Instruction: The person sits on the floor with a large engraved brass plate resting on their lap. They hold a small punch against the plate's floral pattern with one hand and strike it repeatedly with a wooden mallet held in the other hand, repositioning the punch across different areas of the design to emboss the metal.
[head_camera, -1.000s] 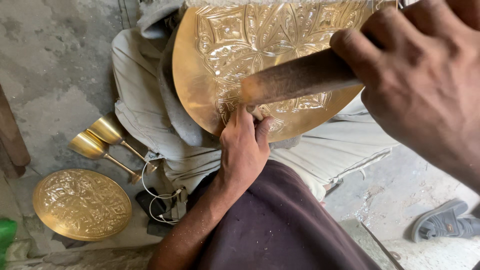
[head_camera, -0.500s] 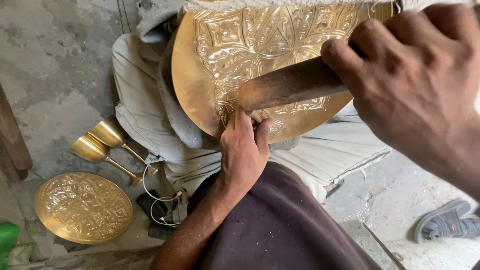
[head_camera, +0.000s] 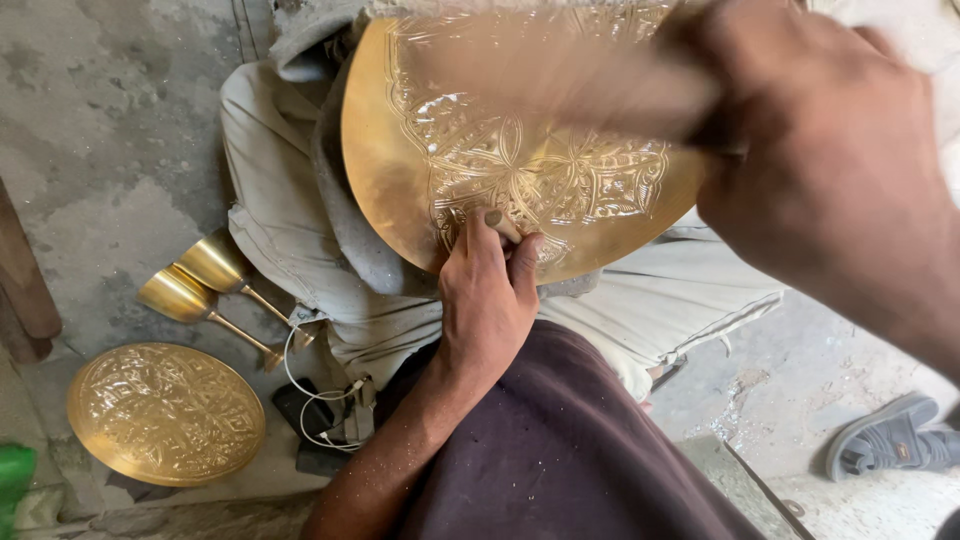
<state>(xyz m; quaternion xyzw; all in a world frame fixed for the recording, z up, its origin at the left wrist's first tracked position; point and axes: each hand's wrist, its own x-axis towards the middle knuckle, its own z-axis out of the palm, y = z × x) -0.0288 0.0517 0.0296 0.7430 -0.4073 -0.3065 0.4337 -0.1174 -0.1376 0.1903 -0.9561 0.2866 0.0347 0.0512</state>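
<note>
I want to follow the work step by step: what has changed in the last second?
The right hand swung its tool up off the plate; the tool is now a blur. The left hand still pins a small punch to the plate. The goblets and floor plate stayed.

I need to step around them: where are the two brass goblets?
In the head view, the two brass goblets lie on the floor at left, above the second engraved plate.

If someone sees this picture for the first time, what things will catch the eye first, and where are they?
First comes the large engraved brass plate at top centre, resting on the person's lap. The left hand presses a small tool against its lower edge, while the right hand, blurred, fills the upper right. At lower left, on the concrete floor, lie a second engraved brass plate and two brass goblets.
</note>
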